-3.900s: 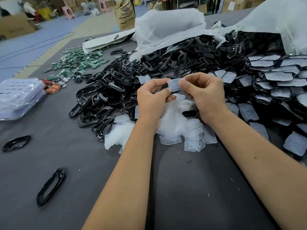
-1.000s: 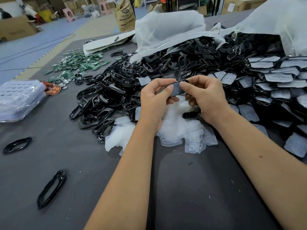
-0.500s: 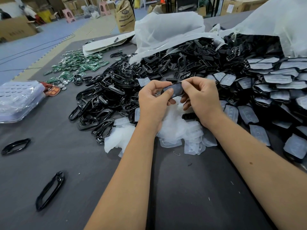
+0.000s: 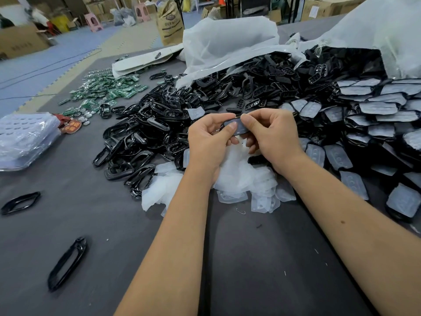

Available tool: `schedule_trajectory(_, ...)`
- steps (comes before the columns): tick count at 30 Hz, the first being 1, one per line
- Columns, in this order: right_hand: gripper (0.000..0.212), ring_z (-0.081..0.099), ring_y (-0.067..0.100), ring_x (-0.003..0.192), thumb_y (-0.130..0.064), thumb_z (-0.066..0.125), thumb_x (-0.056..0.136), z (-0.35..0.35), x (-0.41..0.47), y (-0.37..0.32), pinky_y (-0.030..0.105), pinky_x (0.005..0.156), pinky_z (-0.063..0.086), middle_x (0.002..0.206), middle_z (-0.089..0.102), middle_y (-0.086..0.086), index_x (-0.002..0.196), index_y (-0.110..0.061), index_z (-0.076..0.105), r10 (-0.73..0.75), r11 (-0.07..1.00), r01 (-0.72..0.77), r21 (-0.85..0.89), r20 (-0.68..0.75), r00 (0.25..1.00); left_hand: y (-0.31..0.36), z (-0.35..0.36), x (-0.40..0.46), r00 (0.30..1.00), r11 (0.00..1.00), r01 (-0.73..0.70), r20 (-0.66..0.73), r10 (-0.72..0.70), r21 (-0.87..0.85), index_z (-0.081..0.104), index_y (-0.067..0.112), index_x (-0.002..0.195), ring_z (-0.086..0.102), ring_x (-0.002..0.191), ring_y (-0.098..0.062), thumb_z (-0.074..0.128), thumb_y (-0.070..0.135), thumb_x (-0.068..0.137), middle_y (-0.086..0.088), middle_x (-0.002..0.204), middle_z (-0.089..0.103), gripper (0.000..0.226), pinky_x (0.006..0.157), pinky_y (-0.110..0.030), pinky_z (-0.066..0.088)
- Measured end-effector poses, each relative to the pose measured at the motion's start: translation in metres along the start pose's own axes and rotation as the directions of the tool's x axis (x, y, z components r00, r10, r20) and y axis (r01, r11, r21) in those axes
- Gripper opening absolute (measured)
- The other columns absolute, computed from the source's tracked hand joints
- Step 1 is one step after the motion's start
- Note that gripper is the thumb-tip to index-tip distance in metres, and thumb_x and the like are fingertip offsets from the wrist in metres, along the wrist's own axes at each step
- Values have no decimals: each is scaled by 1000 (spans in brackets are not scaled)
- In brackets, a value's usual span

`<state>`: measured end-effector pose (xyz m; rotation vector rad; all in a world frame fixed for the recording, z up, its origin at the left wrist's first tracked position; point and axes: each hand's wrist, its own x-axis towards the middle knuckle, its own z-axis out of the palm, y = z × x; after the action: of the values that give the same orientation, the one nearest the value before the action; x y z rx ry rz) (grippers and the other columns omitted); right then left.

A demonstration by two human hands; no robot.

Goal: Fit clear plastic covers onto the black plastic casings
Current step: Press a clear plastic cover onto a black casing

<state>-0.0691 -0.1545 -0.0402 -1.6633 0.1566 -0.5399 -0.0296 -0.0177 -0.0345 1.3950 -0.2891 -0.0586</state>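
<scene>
Both hands meet above the middle of the table around one small black casing (image 4: 239,128) with a clear cover lying on it. My left hand (image 4: 209,142) pinches its left end, thumb on top. My right hand (image 4: 271,135) pinches its right end from above. Just below the hands lies a heap of loose clear covers (image 4: 246,179). A big pile of bare black casings (image 4: 227,99) spreads behind and to the left. At the right, several casings with covers on them (image 4: 376,115) lie in overlapping rows.
Two loose black frames (image 4: 68,263) (image 4: 20,202) lie on the dark table at the near left. Wrapped plastic trays (image 4: 25,137) sit at the left edge. Green circuit boards (image 4: 107,92) lie far left, and white bags (image 4: 227,39) stand behind the pile.
The clear cover held alone 3.9 s ago now lies on a black casing between both hands. Over the last second the hands only shifted their grip slightly.
</scene>
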Motion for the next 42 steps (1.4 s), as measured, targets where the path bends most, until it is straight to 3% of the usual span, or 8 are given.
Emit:
schedule_trajectory(14, 7, 65, 16, 47, -6, 61, 100, 2, -5, -11, 29, 42, 52, 62, 70, 7, 102, -8, 67, -137, 973, 139, -182, 25, 990, 4, -5, 1, 988, 981, 151, -6, -153, -119, 76, 5, 98, 55, 54, -11, 68, -10, 90, -1, 64, 66, 18, 58, -17, 48)
schedule_trajectory(17, 3, 63, 13, 45, -8, 62, 99, 2, -7, -11, 29, 49, 52, 59, 69, 5, 102, -8, 61, -249, 927, 242, -286, 10, 968, 4, -4, 1, 988, 980, 150, -8, -152, -130, 76, 5, 97, 54, 53, -10, 68, -10, 90, -1, 64, 65, 18, 59, -18, 48)
schedule_trajectory(21, 11, 61, 11, 59, -11, 66, 99, 4, -9, -12, 26, 64, 51, 69, 70, 1, 102, -8, 76, -392, 844, 387, -372, 65, 918, 9, -5, 1, 979, 962, 177, -62, -194, -208, 74, 8, 91, 53, 51, -8, 68, -8, 90, -2, 64, 63, 17, 51, -15, 44)
schedule_trajectory(28, 22, 58, 21, 82, -16, 77, 93, 2, -9, -12, 33, 78, 52, 93, 61, 9, 114, -8, 79, -415, 792, 444, -419, 163, 895, 13, -10, 4, 968, 903, 220, -32, -249, -369, 67, 2, 95, 57, 53, -7, 71, 11, 94, -6, 72, 63, 10, 51, -13, 48)
schedule_trajectory(31, 4, 58, 16, 82, -18, 77, 94, -1, -10, -15, 30, 75, 51, 91, 57, 7, 95, -19, 80, -324, 894, 332, -301, 79, 943, 12, -9, 3, 975, 913, 221, 43, -220, -344, 66, -1, 105, 63, 62, -12, 76, 42, 83, -14, 90, 65, 50, 59, -16, 53)
schedule_trajectory(35, 24, 54, 5, 65, -13, 74, 95, -4, -7, -17, 21, 58, 46, 89, 60, 1, 76, -26, 79, -69, 996, 65, 57, 76, 995, 10, -8, 2, 981, 927, 192, 45, -187, -323, 70, -1, 106, 64, 64, -12, 71, 13, 95, -11, 86, 69, 18, 58, -16, 52)
schedule_trajectory(39, 24, 59, 8, 74, -11, 66, 101, -6, -5, -17, 22, 56, 48, 78, 70, -5, 84, -19, 82, 23, 952, -102, 288, 267, 963, 12, -9, 1, 981, 929, 191, 32, -191, -316, 71, 6, 104, 65, 66, -10, 69, 10, 97, -7, 86, 71, 9, 57, -18, 52)
schedule_trajectory(42, 30, 67, 6, 77, -4, 61, 101, -5, -4, -14, 20, 61, 52, 87, 77, -3, 93, -22, 84, 51, 902, -184, 391, 327, 944, 14, -8, 1, 976, 904, 211, 24, -218, -371, 71, 8, 101, 69, 72, -12, 67, 10, 98, -7, 91, 73, 5, 61, -20, 55)
